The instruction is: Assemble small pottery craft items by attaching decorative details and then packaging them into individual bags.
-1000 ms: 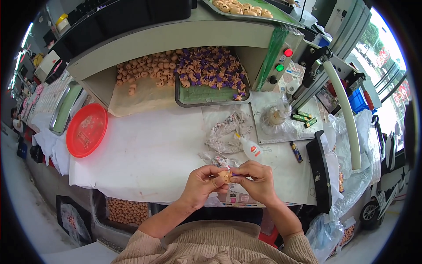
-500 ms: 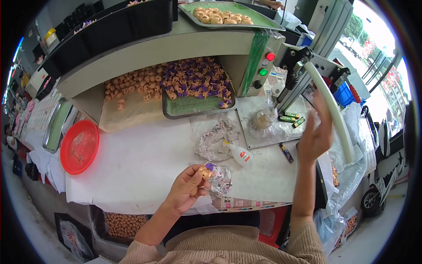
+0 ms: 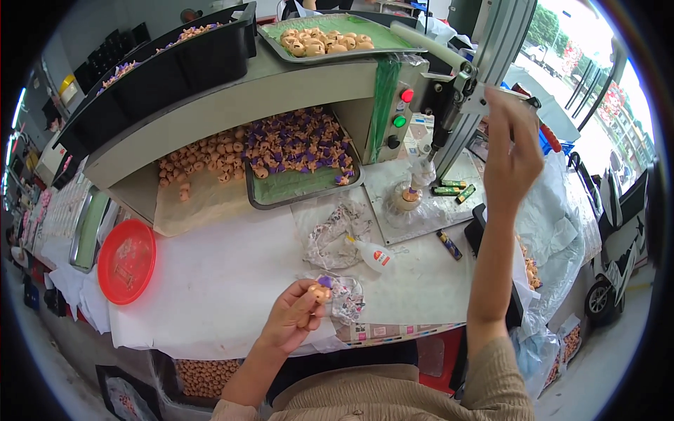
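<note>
Near the table's front edge, my left hand (image 3: 289, 317) is closed on a small tan doll figure (image 3: 320, 292) with a purple part on top. My right hand (image 3: 514, 156) is raised to the right of a hand press (image 3: 444, 126), its fingers loosely stretched and a little blurred, holding nothing. The press's pale lever handle (image 3: 430, 46) is up and points back left, apart from that hand. Under the plastic-wrapped press head, a tan and purple piece (image 3: 410, 194) sits in the round holder on the metal base plate (image 3: 393, 224).
A dark-rimmed tray (image 3: 265, 205) of purple-and-tan figures stands under the shelf beside loose tan heads (image 3: 203, 158). A white squeeze bottle (image 3: 373, 257) lies by a crumpled floral cloth (image 3: 330, 242). Left is a red basin (image 3: 126, 263); above, a tray (image 3: 393, 48) of larger tan heads.
The press lever has swung up and back, away from my right hand. The press head has risen, exposing the piece beneath. My left hand still holds the figure; the whole view has shifted slightly.
</note>
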`<state>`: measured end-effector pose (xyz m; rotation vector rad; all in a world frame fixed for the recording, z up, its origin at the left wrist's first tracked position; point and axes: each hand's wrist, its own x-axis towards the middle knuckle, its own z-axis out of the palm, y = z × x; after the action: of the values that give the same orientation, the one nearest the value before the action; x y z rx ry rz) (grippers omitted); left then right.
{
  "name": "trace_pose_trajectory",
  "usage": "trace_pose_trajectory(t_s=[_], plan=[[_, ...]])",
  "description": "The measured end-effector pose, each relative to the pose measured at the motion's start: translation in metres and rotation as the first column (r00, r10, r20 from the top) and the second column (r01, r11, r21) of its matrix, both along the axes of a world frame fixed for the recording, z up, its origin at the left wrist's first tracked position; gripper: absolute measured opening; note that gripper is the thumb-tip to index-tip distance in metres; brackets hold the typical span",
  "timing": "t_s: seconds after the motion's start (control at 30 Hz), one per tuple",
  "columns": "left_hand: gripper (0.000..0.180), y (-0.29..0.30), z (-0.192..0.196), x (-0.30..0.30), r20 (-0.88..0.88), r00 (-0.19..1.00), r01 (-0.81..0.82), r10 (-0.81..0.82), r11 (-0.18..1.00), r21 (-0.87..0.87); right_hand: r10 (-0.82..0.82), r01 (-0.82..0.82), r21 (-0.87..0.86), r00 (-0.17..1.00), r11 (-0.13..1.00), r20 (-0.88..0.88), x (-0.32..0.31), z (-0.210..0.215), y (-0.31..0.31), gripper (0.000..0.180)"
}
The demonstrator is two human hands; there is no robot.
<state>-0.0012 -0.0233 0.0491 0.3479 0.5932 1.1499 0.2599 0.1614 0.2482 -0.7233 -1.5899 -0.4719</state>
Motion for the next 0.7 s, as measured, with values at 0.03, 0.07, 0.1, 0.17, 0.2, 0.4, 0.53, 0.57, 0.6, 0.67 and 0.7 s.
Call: trace_pose_trajectory(t_s=[0.03, 0.07, 0.1, 0.17, 0.2, 0.4, 0.53, 0.57, 0.6, 0.67, 0.7], plan=[[0.022, -0.003, -0.003, -0.011, -0.032, 0.998, -0.050, 0.049, 0.999, -0.023, -0.067, 0.066, -0.062, 0.998, 0.996, -0.001, -0.005, -0.021, -0.015, 0.009], [0.022, 0.000, -0.003, -0.014, -0.024, 0.999, -0.032, 0.032, 0.999, -0.016, -0.096, 0.110, -0.258, 0.993, 0.960, 0.067, 0.003, -0.034, -0.033, 0.011], [0.021, 0.000, -0.004, -0.019, -0.051, 0.997, -0.054, 0.052, 0.998, -0.041, -0.096, 0.144, -0.449, 0.987, 0.882, 0.127, 0.007, -0.053, -0.043, 0.012], [0.016, 0.003, -0.003, -0.021, -0.051, 0.997, -0.066, 0.063, 0.997, -0.050, -0.028, 0.200, -0.764, 0.972, 0.614, 0.232, 0.015, -0.097, -0.044, 0.017], [0.016, 0.005, 0.000, -0.019, -0.057, 0.996, -0.066, 0.063, 0.996, -0.052, -0.003, 0.230, -0.808, 0.962, 0.542, 0.272, 0.011, -0.120, -0.038, 0.020], [0.021, 0.026, 0.027, 0.009, -0.054, 0.997, 0.054, -0.053, 0.999, 0.003, 0.048, 0.132, -0.642, 0.966, 0.755, 0.255, 0.022, -0.171, -0.016, 0.022], [0.025, 0.035, 0.031, 0.001, -0.148, 0.987, 0.065, -0.059, 0.997, 0.037, -0.168, 0.191, -0.590, 0.981, 0.785, 0.094, 0.054, -0.122, -0.055, 0.021], [0.025, 0.038, 0.032, -0.001, -0.192, 0.980, 0.060, -0.054, 0.998, 0.030, -0.304, 0.329, -0.523, 0.943, 0.786, 0.137, 0.077, -0.114, -0.063, 0.022], [0.025, 0.042, 0.034, -0.003, -0.190, 0.980, 0.068, -0.061, 0.997, 0.031, -0.438, 0.465, -0.447, 0.883, 0.764, 0.168, 0.103, -0.105, -0.072, 0.025], [0.025, 0.058, 0.037, -0.002, -0.271, 0.956, 0.129, -0.112, 0.991, 0.044, -0.642, 0.700, -0.465, 0.702, 0.543, 0.307, 0.152, -0.098, -0.092, 0.030], [0.025, 0.067, 0.041, 0.005, -0.329, 0.935, 0.155, -0.131, 0.987, 0.046, -0.653, 0.710, -0.459, 0.691, 0.534, 0.309, 0.180, -0.102, -0.102, 0.030]])
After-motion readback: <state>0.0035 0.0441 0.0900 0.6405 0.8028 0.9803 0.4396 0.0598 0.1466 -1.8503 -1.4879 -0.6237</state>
